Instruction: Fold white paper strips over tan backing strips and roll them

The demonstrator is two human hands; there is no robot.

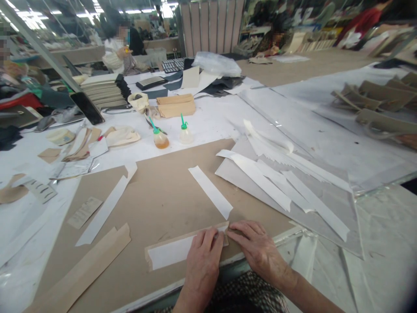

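Near the front edge of the brown board (156, 195) lies a beige strip (147, 257) with a narrower white strip (169, 253) laid along it. My left hand (205, 256) is closed over its right part, with bent fingers pressed together on it. At the right end my right hand (257, 248) is closed, thumb and fingertips at the corner of the beige strip. What lies under the fingertips is partly hidden. Just above, another white strip (211, 191) lies loose, and a further white strip (104, 211) lies to the left.
Several white strips (260, 178) are spread on a grey sheet (353, 217) at right. A beige piece (87, 265) lies front left. Two green-tipped bottles, one with amber liquid (160, 139), one pale (185, 134), stand behind the board. A phone (87, 108) leans against a post.
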